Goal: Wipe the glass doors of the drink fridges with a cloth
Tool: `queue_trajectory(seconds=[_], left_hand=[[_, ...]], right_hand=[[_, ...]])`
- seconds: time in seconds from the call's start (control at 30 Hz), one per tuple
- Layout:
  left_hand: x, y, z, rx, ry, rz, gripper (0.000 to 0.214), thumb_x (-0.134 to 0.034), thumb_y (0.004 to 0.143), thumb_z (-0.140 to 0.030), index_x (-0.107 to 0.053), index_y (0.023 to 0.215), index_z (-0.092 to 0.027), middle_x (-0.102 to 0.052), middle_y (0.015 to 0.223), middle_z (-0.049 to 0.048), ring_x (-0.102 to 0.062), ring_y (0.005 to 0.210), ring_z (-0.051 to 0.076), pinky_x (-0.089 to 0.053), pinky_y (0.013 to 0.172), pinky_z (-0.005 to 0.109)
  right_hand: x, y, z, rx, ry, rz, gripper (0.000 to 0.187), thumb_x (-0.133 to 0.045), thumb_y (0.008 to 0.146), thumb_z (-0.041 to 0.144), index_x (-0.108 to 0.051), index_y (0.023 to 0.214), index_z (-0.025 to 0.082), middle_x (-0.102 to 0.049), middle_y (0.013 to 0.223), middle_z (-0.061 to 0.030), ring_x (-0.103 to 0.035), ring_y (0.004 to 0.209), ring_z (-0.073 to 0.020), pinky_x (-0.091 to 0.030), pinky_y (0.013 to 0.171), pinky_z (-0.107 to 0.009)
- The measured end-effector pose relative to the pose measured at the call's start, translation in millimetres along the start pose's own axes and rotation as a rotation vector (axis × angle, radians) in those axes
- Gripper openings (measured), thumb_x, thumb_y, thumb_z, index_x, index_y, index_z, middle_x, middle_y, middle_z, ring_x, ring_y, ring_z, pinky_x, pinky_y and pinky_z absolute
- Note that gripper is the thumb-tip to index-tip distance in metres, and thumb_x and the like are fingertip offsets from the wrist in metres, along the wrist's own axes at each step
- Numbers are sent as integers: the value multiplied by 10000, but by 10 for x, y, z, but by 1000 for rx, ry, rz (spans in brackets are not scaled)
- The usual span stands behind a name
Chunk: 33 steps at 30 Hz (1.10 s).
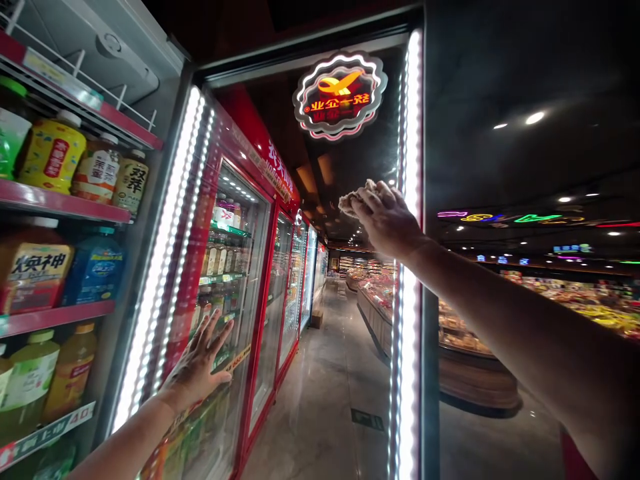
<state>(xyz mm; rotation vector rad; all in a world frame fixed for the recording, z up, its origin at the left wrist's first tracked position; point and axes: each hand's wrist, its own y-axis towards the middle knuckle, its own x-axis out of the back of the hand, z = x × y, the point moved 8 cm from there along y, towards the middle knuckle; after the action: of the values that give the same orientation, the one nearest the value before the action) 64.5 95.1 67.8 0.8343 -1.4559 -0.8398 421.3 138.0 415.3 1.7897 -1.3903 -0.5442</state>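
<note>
An open glass door (350, 280) of a drinks fridge stands in front of me, framed by lit white strips. My right hand (387, 220) is raised high against the glass, its fingers closed on a crumpled beige cloth (356, 198) pressed to the pane near the right strip. My left hand (203, 363) lies flat with fingers spread on the glass low at the left, holding nothing. A round neon logo (340, 97) shows mirrored near the top of the door.
Fridge shelves (60, 200) at the left hold yellow, orange and blue drink bottles. A row of red-framed fridges (270, 287) runs down the aisle. Produce displays (460, 333) stand at the right under coloured neon signs.
</note>
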Motion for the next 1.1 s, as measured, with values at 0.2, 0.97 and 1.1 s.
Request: queue_trajectory(seconds=[0.2,0.97,1.1], left_hand=[[-22,13,0,-8,21,11,1209,-820,761,-172,-43,1645,-448,30,1773,62,-151,1596,421,-432,1180,616],[-93,4,37,31,61,-37,1248,-783,750,-144,38,1633,-467,-79,1771,63,-128,1611,394,-426,1166,653],[-68,15,-35,-33,60,-52,1252,-801,743,-136,9,1636,-473,-86,1770,58,-141,1611,388,-421,1184,625]], right_hand=[[-30,-123,-24,-7,10,-35,576,-383,1015,137,-469,1580,205,-489,1611,-122,-351,1526,-420,-307,1238,-653],[-123,149,-174,-231,34,-52,564,-354,1011,131,-489,1559,148,-454,1625,-131,-294,1556,-419,-354,1252,-595],[-247,194,97,-74,77,8,599,-379,1003,129,-471,1579,265,-465,1628,-73,-322,1548,-386,-372,1231,-619]])
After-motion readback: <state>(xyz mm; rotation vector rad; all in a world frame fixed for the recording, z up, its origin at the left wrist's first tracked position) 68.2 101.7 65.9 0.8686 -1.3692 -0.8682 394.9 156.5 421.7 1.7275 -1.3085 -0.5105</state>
